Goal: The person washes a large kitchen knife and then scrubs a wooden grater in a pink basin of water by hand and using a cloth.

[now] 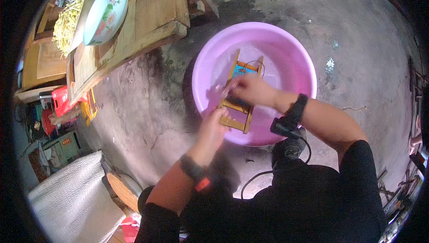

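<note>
A small yellow-brown wooden frame [234, 124] with crossbars is tilted over a pink plastic basin [303, 62]. A blue panel [242, 71] bearing writing fills its far part, and a thin dark loop of cord or wire [263, 68] shows at the far end. My left hand [214, 122] grips the frame's near left side. Over the frame's middle is my right hand [253, 90], fingers curled and blurred by motion. A pale blur lies at its fingertips; whether it holds anything is unclear. The hand hides the frame's centre.
A wooden table [161, 12] at upper left bears a floral bowl [106, 17] and a heap of yellowish sprouts [67, 25]. Its corner juts towards the basin. A white patterned cloth [77, 196] covers something at lower left. Concrete floor [355, 75] surrounds the basin.
</note>
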`<state>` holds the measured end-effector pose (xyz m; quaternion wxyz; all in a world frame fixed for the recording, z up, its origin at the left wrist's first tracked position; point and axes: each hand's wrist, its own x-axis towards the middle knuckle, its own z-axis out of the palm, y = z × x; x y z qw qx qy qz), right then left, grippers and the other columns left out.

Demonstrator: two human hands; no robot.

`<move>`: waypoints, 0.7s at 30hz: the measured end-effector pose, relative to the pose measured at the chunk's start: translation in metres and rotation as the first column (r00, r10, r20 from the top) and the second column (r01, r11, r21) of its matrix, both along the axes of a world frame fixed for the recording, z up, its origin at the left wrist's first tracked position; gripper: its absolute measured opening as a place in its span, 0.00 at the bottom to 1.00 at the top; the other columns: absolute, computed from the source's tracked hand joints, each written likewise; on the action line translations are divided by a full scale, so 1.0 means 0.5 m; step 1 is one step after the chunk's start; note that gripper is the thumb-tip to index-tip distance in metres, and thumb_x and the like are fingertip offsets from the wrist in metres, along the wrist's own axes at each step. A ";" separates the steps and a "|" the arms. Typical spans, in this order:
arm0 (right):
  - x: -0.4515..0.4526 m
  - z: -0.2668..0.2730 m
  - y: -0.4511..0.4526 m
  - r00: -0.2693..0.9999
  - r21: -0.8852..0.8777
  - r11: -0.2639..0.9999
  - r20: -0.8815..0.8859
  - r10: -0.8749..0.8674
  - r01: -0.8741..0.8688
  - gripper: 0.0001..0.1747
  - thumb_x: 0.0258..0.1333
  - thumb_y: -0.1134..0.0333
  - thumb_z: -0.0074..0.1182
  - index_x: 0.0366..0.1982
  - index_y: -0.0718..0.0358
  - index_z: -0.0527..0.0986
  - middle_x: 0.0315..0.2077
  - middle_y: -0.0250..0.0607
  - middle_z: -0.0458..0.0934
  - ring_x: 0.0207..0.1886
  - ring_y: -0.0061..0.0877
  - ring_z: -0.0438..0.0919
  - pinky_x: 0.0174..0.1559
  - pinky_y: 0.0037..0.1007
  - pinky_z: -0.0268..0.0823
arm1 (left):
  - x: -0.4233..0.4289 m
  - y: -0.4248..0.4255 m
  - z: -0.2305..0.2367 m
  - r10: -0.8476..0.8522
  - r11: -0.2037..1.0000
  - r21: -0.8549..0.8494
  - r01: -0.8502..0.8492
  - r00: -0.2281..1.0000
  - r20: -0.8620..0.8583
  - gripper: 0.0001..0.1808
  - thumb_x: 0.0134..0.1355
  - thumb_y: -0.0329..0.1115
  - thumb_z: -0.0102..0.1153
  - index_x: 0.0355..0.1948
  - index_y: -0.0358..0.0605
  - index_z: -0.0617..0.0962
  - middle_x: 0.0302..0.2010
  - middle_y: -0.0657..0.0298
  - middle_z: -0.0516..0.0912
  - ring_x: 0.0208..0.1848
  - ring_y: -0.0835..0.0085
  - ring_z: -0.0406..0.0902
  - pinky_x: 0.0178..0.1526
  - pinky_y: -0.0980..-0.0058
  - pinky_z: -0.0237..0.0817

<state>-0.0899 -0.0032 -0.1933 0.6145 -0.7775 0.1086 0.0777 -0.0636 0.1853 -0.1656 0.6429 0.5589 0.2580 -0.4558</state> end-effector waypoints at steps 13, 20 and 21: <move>-0.063 -0.116 -0.167 0.961 -0.705 0.690 -0.273 -0.050 -0.164 0.09 0.50 0.67 0.48 0.32 0.65 0.75 0.32 0.52 0.76 0.35 0.45 0.77 0.42 0.41 0.70 | 0.024 0.002 0.001 0.131 0.991 0.004 -0.131 0.985 -0.114 0.18 0.66 0.50 0.42 0.38 0.46 0.72 0.24 0.68 0.70 0.31 0.75 0.69 0.42 0.70 0.64; -0.012 0.009 -0.087 0.989 -0.405 0.914 0.142 0.035 0.026 0.08 0.48 0.68 0.51 0.30 0.61 0.79 0.30 0.50 0.77 0.34 0.44 0.77 0.39 0.40 0.70 | 0.023 -0.009 0.022 0.144 0.987 -0.043 -0.152 0.979 -0.146 0.22 0.67 0.52 0.38 0.41 0.43 0.70 0.27 0.66 0.69 0.33 0.72 0.68 0.46 0.64 0.66; -0.007 0.025 -0.065 0.985 -0.361 0.933 0.162 0.056 0.006 0.08 0.47 0.68 0.52 0.30 0.61 0.79 0.29 0.49 0.78 0.34 0.44 0.77 0.38 0.40 0.70 | 0.022 -0.013 0.027 0.142 0.988 -0.043 -0.150 0.979 -0.146 0.22 0.67 0.52 0.38 0.41 0.43 0.70 0.27 0.66 0.69 0.33 0.72 0.68 0.46 0.64 0.66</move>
